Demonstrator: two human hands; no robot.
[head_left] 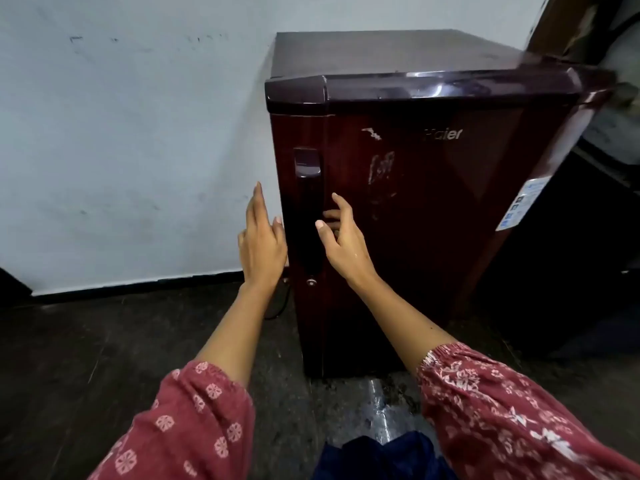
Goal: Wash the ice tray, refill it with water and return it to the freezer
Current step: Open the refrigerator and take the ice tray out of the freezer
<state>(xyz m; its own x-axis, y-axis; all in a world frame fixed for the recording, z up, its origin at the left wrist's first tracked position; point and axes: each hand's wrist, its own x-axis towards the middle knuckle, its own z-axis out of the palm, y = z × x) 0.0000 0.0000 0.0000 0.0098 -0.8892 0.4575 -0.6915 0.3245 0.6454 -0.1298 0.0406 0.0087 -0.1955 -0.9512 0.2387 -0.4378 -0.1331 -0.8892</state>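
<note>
A dark maroon single-door fridge stands against the white wall, its door closed. A long black handle runs down the door's left edge, with a small keyhole below it. My left hand is beside the fridge's left side, fingers straight and apart, holding nothing. My right hand is in front of the door just right of the handle, fingers spread and curled toward it, empty. No ice tray is in view.
White wall to the left with a black skirting. Dark stone floor, with a wet shiny patch in front of the fridge. A dark cabinet or appliance stands close on the right. A cable hangs at the fridge's left side.
</note>
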